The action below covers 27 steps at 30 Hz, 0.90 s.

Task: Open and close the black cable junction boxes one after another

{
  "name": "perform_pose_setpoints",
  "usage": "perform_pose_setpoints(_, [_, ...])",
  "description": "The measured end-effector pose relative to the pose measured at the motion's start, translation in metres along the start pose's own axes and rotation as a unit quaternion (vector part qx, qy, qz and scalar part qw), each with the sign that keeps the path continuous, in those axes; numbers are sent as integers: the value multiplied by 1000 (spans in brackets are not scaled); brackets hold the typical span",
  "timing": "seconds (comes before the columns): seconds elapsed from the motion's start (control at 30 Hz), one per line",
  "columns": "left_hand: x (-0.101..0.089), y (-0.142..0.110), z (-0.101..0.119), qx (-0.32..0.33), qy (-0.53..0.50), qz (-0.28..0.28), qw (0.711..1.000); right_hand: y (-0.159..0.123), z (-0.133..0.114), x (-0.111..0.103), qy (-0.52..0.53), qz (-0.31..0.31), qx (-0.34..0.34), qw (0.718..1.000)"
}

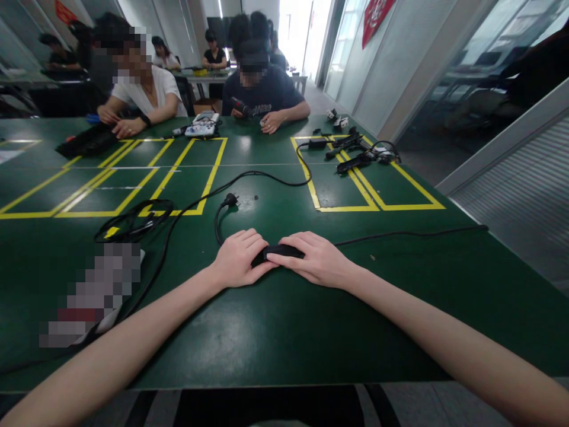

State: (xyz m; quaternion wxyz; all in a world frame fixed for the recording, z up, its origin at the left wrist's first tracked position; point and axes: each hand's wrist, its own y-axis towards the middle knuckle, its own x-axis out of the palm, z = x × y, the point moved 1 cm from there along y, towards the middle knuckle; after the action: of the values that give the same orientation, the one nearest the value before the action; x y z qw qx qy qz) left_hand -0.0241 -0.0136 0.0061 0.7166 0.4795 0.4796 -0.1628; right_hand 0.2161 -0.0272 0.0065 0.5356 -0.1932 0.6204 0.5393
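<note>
While the green table (249, 332) is spreading out below your forearms, a black elongated piece (291, 251) is resting between your hands over its near half. The piece is looking dull and slim, with a joint-like break showing mid-length; your fingers are hiding both ends. Your left hand (244, 258) is pinching the left part, its fingers pressing together over the top, thumb on the near side. Your right hand (313, 259) is gripping the right part, fingers close together, thumb lying along the front. A black cord (409, 234) is running from your right hand toward the table's right edge, and a shorter lead (217, 222) is curving from your left hand to a black plug (230, 200), its prongs pointing right.

Across from you, a white-sleeved person (155, 89) and a dark-shirted person (267, 95) are handling things. A long black cable (255, 172) is snaking over the tabletop and passing behind your left forearm. Just beyond that forearm, a pixelated object (95, 296) is lying near a coil of black cable (133, 222). Far right, a cluster of black parts (355, 151) is sitting well apart from your hands.
</note>
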Motion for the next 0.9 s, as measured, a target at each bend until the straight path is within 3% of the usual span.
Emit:
perform_pose_setpoints(0.27, [-1, 0, -2, -14, -36, 5, 999, -6, 3, 1, -9, -23, 31, 999])
perform_pose_setpoints(0.37, [-4, -1, -1, -22, -14, 52, 998, -12, 14, -2, 25, 18, 94, 995])
perform_pose_setpoints(0.47, [-6, -2, 0, -10, 3, 73, 997, -22, 33, -8, 64, 108, 185, 975])
perform_pose_setpoints(0.57, [-4, -3, -1, -4, -18, 47, 999, -37, 61, -17, 72, 222, 294, 927])
perform_pose_setpoints(0.73, [3, -4, -4, -24, -42, -39, 998, -67, 108, -37, 44, 392, 475, 786])
perform_pose_setpoints(0.83, [6, -5, -6, -27, -42, -50, 997, -81, 126, -49, 26, 389, 574, 720])
perform_pose_setpoints(0.9, [6, -5, -6, -24, -43, -47, 998, -87, 132, -54, 34, 359, 625, 692])
